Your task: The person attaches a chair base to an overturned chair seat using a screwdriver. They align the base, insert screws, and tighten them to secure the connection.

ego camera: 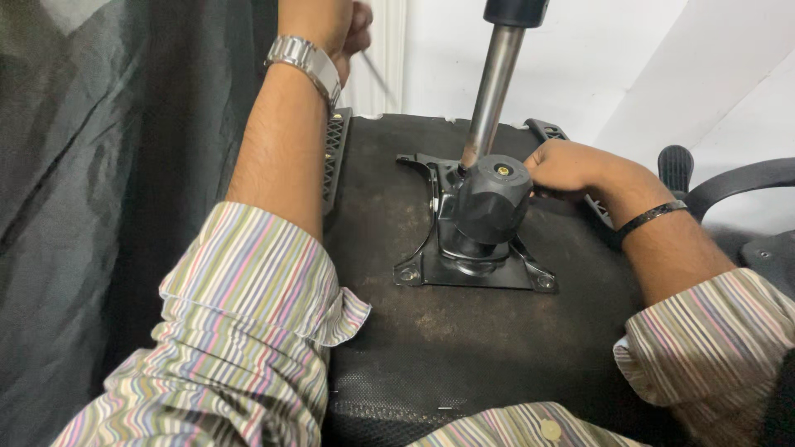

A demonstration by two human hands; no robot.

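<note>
An upturned office chair seat (431, 348) lies before me, its black underside facing up. A black metal mechanism plate (472, 269) is fixed to it, with a round black knob (493, 203) and a silver gas cylinder (493, 83) rising from it. My left hand (331, 25), with a metal watch on the wrist, is raised at the top and closed on a thin metal tool (377, 73). My right hand (567, 165), with a dark wrist band, rests on the seat beside the plate, fingers curled against the mechanism's right side; what it grips is hidden.
Dark grey cloth (91, 182) hangs along the left. A black armrest bracket (335, 153) runs down the seat's left edge. Chair base legs and a caster (677, 165) sit at the right. White wall (596, 58) behind.
</note>
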